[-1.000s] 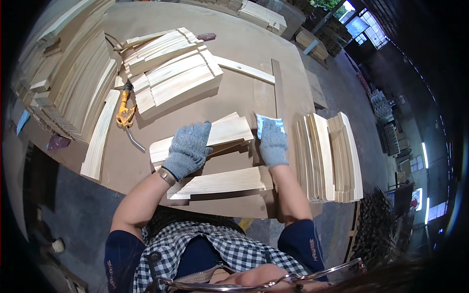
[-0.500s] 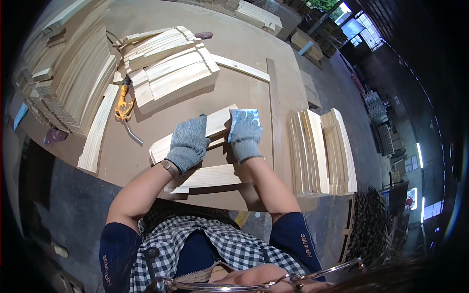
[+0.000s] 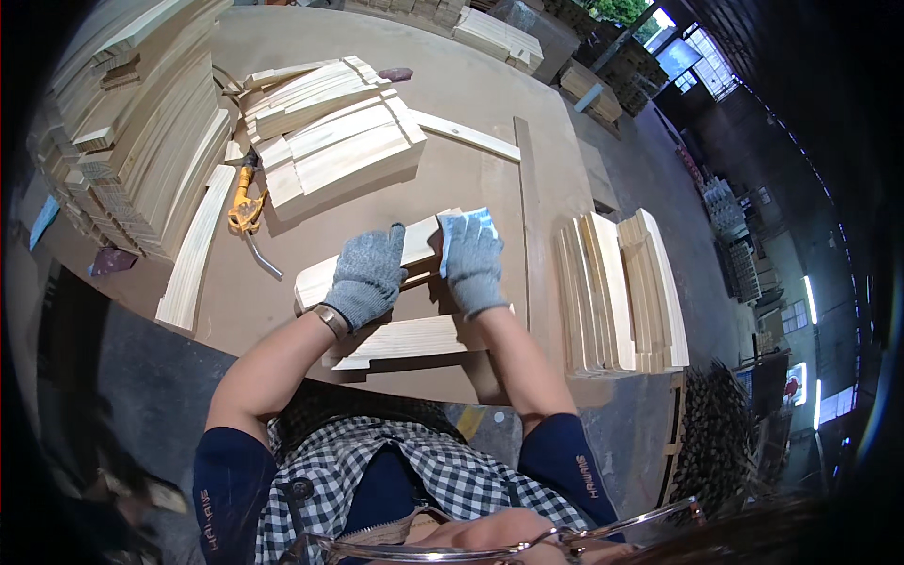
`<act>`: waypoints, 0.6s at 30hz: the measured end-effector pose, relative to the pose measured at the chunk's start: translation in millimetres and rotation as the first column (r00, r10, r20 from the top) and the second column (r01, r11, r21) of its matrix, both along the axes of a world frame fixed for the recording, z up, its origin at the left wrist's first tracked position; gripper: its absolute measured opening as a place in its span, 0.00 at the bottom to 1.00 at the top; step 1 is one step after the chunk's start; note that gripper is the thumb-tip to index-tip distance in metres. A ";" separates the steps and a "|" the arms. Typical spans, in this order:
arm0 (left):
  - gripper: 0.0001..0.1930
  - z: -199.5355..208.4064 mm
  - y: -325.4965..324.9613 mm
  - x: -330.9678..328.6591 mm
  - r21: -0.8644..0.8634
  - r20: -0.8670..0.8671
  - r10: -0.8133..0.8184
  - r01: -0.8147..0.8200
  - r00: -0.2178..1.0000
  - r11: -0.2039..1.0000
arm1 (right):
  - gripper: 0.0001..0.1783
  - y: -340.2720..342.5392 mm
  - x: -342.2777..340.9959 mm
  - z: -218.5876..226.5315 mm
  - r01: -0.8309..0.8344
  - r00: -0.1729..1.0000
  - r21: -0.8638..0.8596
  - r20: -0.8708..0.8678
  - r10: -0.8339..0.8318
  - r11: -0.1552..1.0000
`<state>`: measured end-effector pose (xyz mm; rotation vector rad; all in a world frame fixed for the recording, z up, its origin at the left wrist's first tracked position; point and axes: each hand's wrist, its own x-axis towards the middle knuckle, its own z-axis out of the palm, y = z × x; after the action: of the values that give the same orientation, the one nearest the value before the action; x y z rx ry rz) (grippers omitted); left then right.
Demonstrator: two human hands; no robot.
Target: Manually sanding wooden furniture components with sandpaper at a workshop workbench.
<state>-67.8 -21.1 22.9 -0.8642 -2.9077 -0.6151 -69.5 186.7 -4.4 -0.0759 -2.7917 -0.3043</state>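
My left hand (image 3: 367, 275), in a grey knit glove, is closed around a pale wooden board (image 3: 315, 282) and holds it on the table, thumb pointing away from me. At the board's right end my right hand (image 3: 473, 268), also gloved, presses a sheet of sandpaper (image 3: 467, 222) with a printed white-and-blue back. The sheet bends over the board's edge, and the fingers hide part of both. Nearer to me, beneath my wrists, lies another wooden board (image 3: 410, 343) with a stepped lower edge.
Beyond my hands sits a stack of cut boards (image 3: 344, 151), with a yellow-handled air blow gun (image 3: 247, 209) left of it. Tall board piles (image 3: 141, 160) rise at the left. Upright curved boards (image 3: 621, 292) stand at the right, past a long wooden strip (image 3: 527, 217).
My right hand has tilted, and the sandpaper now wraps over the board's end with less of its printed back showing. My left hand keeps its hold; the whole view has shifted slightly.
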 end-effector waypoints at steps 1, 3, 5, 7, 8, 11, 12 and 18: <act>0.34 0.3 -0.9 -0.1 0.012 -0.019 -0.004 0.004 1.000 1.000 | 0.19 6.9 -9.1 3.4 -0.009 0.998 -0.012 0.063 0.009 1.000; 0.34 0.4 -2.4 0.0 0.041 -0.041 -0.025 0.027 0.999 0.999 | 0.20 34.9 -21.5 20.4 -0.046 0.995 -0.013 0.087 0.047 0.999; 0.34 0.6 -4.7 -0.1 0.012 -0.074 -0.058 0.059 0.996 0.998 | 0.20 67.6 -26.1 45.7 0.300 0.816 -0.128 0.547 -0.185 0.945; 0.34 0.0 -6.0 0.4 0.016 -0.097 -0.057 0.059 0.994 0.998 | 0.20 78.2 -29.2 58.0 0.141 0.916 -0.179 0.397 -0.060 0.974; 0.35 -0.7 -5.8 0.7 0.039 -0.108 -0.047 0.052 0.993 0.998 | 0.21 77.5 -31.8 61.0 0.072 0.949 -0.203 0.315 -0.005 0.977; 0.35 -1.3 -3.3 1.5 0.009 -0.069 -0.041 0.041 0.997 0.999 | 0.21 55.8 -45.2 58.2 -0.110 0.906 -0.285 0.365 0.214 0.952; 0.35 -0.7 -2.3 1.0 -0.013 -0.048 -0.030 0.029 0.998 0.999 | 0.22 46.1 -51.5 55.8 -0.014 0.866 -0.231 0.484 0.127 0.973; 0.35 6.8 -0.9 1.7 -0.022 -0.028 -0.009 0.008 1.000 1.000 | 0.20 36.5 -3.0 44.9 0.098 0.907 -0.228 0.421 0.008 0.969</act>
<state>-66.0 -22.0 29.7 -0.8803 -2.8931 -0.5680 -72.5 223.2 40.6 -0.1504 -3.2497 0.0247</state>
